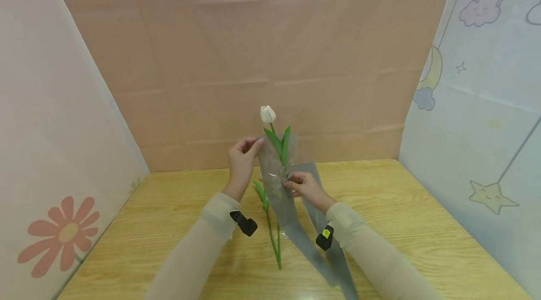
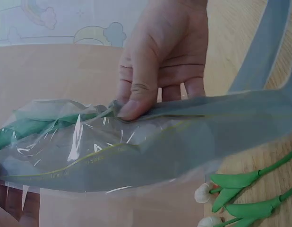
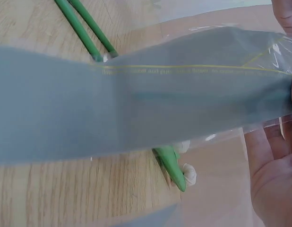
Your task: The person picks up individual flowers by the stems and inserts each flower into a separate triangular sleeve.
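Above the table, grey film around a white tulip is being pinched at its left edge by the left hand, lower right by the right hand; light, even tension is seemingly being required.

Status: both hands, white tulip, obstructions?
Left hand pinches grey wrapping film high, right hand lower. White tulip partly wrapped, bloom exposed. Two tulips on table below; no visible obstruction.
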`<act>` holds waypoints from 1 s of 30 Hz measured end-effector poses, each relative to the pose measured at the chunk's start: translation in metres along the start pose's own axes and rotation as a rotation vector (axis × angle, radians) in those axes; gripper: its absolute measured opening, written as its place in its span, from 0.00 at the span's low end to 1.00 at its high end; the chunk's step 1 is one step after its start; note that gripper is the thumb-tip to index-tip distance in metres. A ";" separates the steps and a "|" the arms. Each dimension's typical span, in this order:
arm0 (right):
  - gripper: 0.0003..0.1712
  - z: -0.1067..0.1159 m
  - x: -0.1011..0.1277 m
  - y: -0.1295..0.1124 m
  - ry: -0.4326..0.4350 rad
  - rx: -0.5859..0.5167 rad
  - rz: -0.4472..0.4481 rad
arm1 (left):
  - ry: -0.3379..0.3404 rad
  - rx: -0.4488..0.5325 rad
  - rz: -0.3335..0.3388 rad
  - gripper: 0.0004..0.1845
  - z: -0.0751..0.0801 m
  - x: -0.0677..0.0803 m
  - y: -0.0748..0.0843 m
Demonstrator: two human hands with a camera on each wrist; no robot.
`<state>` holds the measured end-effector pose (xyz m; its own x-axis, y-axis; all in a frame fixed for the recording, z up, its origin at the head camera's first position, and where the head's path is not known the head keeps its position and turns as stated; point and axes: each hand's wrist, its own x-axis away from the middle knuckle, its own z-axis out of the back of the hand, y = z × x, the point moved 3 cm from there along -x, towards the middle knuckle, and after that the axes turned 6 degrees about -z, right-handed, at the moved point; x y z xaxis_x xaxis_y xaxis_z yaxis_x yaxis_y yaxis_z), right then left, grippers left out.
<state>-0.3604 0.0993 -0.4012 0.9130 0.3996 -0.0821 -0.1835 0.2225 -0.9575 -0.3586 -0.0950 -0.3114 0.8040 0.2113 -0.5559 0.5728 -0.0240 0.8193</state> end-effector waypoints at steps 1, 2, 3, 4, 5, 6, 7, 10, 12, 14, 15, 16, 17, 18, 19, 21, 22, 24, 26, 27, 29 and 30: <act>0.14 0.000 0.000 0.001 0.002 -0.012 -0.004 | 0.014 0.020 -0.002 0.10 0.000 -0.001 0.001; 0.14 0.000 -0.001 0.002 0.002 -0.024 -0.007 | 0.030 0.041 -0.002 0.09 0.000 -0.002 0.002; 0.14 0.000 -0.001 0.002 0.002 -0.037 -0.009 | 0.047 0.064 -0.002 0.08 0.000 -0.003 0.003; 0.14 0.001 -0.001 0.003 0.002 -0.051 -0.011 | 0.063 0.086 -0.002 0.07 0.001 -0.004 0.004; 0.13 0.000 -0.001 0.003 0.001 -0.064 -0.016 | 0.075 0.104 -0.007 0.06 0.001 -0.004 0.005; 0.12 0.000 -0.001 0.004 0.000 -0.074 -0.015 | 0.083 0.118 -0.011 0.05 0.001 -0.005 0.006; 0.11 0.000 -0.001 0.004 0.000 -0.086 -0.017 | 0.088 0.135 -0.013 0.05 0.001 -0.005 0.007; 0.09 0.000 0.001 0.000 0.000 -0.108 -0.025 | 0.076 0.158 0.011 0.03 0.001 -0.004 0.006; 0.09 0.000 0.001 0.000 0.005 -0.120 -0.024 | 0.025 0.159 0.082 0.05 0.000 -0.001 0.000; 0.09 0.001 0.001 0.000 0.013 -0.121 -0.024 | -0.074 0.142 0.200 0.12 -0.003 0.006 -0.008; 0.09 0.001 0.001 0.000 0.019 -0.119 -0.025 | -0.129 0.109 0.269 0.16 -0.005 0.011 -0.013; 0.09 0.002 -0.001 0.004 0.025 -0.114 -0.020 | -0.189 0.062 0.334 0.21 -0.007 0.016 -0.019; 0.10 0.002 -0.001 0.004 0.030 -0.105 -0.018 | -0.258 0.015 0.383 0.25 -0.009 0.021 -0.023; 0.10 0.003 -0.001 0.003 0.035 -0.096 -0.020 | -0.312 -0.027 0.414 0.29 -0.011 0.025 -0.027; 0.11 0.002 -0.001 0.003 0.037 -0.084 -0.017 | -0.347 -0.068 0.437 0.32 -0.013 0.029 -0.030; 0.12 0.002 -0.001 0.002 0.039 -0.067 -0.010 | -0.364 -0.119 0.451 0.33 -0.015 0.034 -0.033; 0.12 0.001 -0.002 0.001 0.039 -0.060 -0.002 | -0.357 -0.127 0.446 0.32 -0.016 0.035 -0.034; 0.13 0.000 -0.001 0.000 0.037 -0.058 0.000 | -0.322 -0.137 0.416 0.31 -0.017 0.035 -0.033; 0.13 -0.001 -0.001 -0.002 0.031 -0.062 0.004 | -0.285 -0.145 0.399 0.30 -0.018 0.034 -0.031; 0.13 -0.001 -0.001 -0.003 0.031 -0.066 0.002 | -0.266 -0.154 0.389 0.29 -0.018 0.033 -0.030; 0.14 -0.002 -0.001 -0.004 0.028 -0.064 -0.008 | -0.242 -0.159 0.365 0.28 -0.019 0.032 -0.029; 0.14 -0.002 -0.001 -0.004 0.026 -0.058 -0.011 | -0.232 -0.162 0.358 0.28 -0.019 0.032 -0.029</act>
<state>-0.3597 0.0962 -0.3974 0.9242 0.3739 -0.0777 -0.1524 0.1744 -0.9728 -0.3521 -0.0693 -0.3501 0.9720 -0.0070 -0.2348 0.2343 0.1016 0.9668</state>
